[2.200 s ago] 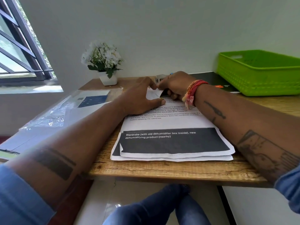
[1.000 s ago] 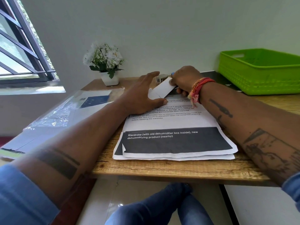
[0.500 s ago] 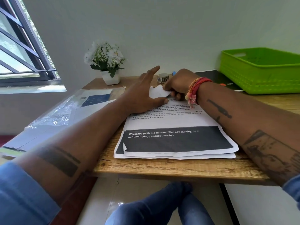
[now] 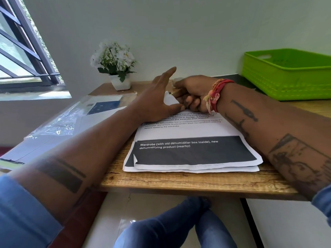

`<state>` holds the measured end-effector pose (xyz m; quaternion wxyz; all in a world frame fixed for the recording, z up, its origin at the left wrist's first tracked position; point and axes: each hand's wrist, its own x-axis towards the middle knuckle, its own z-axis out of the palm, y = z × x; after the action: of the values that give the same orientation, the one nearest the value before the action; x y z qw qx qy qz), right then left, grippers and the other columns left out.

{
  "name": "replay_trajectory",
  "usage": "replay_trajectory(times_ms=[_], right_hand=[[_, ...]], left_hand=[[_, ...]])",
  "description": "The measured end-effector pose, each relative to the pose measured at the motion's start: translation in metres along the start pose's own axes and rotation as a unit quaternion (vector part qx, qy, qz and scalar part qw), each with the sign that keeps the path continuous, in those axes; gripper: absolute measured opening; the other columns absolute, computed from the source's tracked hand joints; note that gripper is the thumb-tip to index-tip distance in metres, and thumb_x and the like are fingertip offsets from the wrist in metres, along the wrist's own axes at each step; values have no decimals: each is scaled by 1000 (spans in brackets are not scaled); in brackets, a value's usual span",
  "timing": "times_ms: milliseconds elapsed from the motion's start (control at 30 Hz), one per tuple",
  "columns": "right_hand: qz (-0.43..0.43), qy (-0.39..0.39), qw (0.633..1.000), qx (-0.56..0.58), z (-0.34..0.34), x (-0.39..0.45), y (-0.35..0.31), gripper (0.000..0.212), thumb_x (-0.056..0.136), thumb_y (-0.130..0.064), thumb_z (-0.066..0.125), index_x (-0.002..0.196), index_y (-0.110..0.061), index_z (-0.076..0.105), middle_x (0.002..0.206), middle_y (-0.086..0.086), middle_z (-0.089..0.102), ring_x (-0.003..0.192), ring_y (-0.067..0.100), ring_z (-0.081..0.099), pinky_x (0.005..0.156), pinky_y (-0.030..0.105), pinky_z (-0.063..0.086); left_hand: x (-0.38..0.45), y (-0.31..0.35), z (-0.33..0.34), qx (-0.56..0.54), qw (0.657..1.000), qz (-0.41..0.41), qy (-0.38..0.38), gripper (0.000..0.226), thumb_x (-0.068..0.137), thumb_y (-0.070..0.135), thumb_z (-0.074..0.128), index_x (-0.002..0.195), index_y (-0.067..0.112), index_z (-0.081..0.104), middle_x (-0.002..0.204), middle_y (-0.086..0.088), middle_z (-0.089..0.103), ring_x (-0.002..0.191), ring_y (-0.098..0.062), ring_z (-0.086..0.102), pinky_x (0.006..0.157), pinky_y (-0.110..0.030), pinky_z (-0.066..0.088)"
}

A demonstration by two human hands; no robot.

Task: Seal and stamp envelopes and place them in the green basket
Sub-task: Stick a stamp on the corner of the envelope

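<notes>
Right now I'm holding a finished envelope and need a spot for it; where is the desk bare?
Bare wood shows along the desk's front edge below the printed sheets, and behind the left hand beside the flower pot. The green basket looks empty. The middle is crowded: sheets, both hands, right hand on the small envelope.

A small white envelope (image 4: 170, 100) lies flat near the middle of the surface (image 4: 179, 181), on the far end of a stack of printed sheets, mostly hidden between two hands; only a white corner shows. The green basket (image 4: 288, 81) is a rectangular plastic tub with ribbed walls and a handle slot, standing upright at the surface's far right corner, well apart from the envelope.
</notes>
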<state>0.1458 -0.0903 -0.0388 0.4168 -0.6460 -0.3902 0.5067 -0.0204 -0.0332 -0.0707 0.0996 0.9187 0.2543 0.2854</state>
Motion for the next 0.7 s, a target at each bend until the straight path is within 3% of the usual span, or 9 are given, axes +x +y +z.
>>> replay_trajectory(times_ms=[100, 200, 300, 367, 500, 600, 700], right_hand=[[30, -45, 998, 27, -3, -2, -1, 44, 99, -51, 48, 75, -16, 59, 53, -3, 48, 33, 4, 34, 29, 12, 22], [32, -65, 997, 21, -5, -2, -1, 47, 100, -51, 46, 78, -15, 64, 56, -2, 57, 34, 5, 37, 30, 12, 24], [-38, 53, 997, -43, -14, -2, -4, 40, 98, -39, 53, 93, -5, 73, 73, 4, 73, 35, 10, 46, 36, 15, 32], [-92, 148, 977, -119, -22, -2, -4, 31, 93, -31, 60, 96, -3, 73, 73, 6, 76, 39, 13, 52, 42, 19, 41], [-122, 139, 948, -259, -20, -5, -3, 27, 86, -27, 71, 104, -8, 74, 90, 7, 76, 71, 22, 64, 67, 35, 52], [-153, 127, 921, -335, -7, -5, -3, 33, 85, -19, 72, 117, -13, 72, 113, 7, 71, 90, 20, 64, 78, 32, 55], [-179, 172, 888, -386, -1, -5, -2, 28, 84, -16, 73, 111, -10, 74, 110, 8, 73, 97, 21, 68, 88, 36, 56]], left_hand=[[0, 1, -1, 3, 1000, 9, 1, 110, 74, 55, 78, 159, 36, 11, 155, -4, 37, 121, -9, 44, 99, -27, 34], [-1, 2, 0, 8, 1000, 9, -6, 109, 73, 60, 75, 158, 39, 10, 155, -3, 37, 121, -12, 46, 96, -28, 33], [-1, 2, 0, 12, 1000, 0, -7, 109, 73, 65, 75, 157, 42, 9, 158, -2, 34, 129, -19, 48, 97, -29, 32], [0, 3, 1, 12, 1000, 0, -8, 109, 73, 67, 75, 157, 44, 8, 159, 0, 32, 131, -20, 48, 98, -29, 32], [0, 5, 2, 6, 1000, 13, 1, 110, 73, 65, 77, 157, 43, 9, 159, 0, 30, 130, -19, 48, 99, -29, 33], [-2, 9, 1, 9, 1000, 26, 6, 110, 75, 61, 78, 159, 39, 10, 159, -1, 30, 128, -18, 49, 99, -29, 35], [-3, 12, 0, 19, 1000, 22, 0, 103, 77, 67, 73, 158, 36, 17, 157, -2, 32, 129, -17, 48, 100, -32, 38]])
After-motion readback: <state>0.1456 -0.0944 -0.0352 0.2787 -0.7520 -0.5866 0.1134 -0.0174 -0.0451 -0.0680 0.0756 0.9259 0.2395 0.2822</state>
